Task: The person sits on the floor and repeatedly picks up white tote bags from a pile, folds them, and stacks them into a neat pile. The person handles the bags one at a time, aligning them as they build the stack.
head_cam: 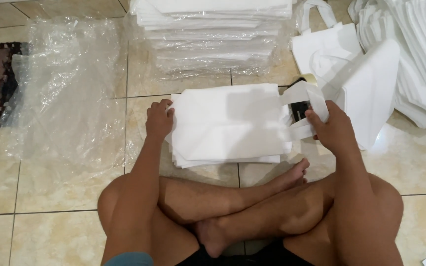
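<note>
A small stack of white fabric bags (228, 123) lies flat on the tiled floor (65, 197) in the middle of the frame, just above the person's crossed legs. The bags are plain, rectangular and neatly squared, with looped white handles (307, 98) sticking out at the right end.

The left hand (159, 119) sits at the stack's left edge, fingers curled over the top bag's corner and pinching it. The right hand (334, 129) is at the right end, closed around the handles, thumb pressing them.

A sheet of clear plastic wrap (65, 93) lies crumpled at the left. A wrapped pile of bags (213, 37) stands at the top centre, and loose white bags (371, 74) spread across the upper right.
</note>
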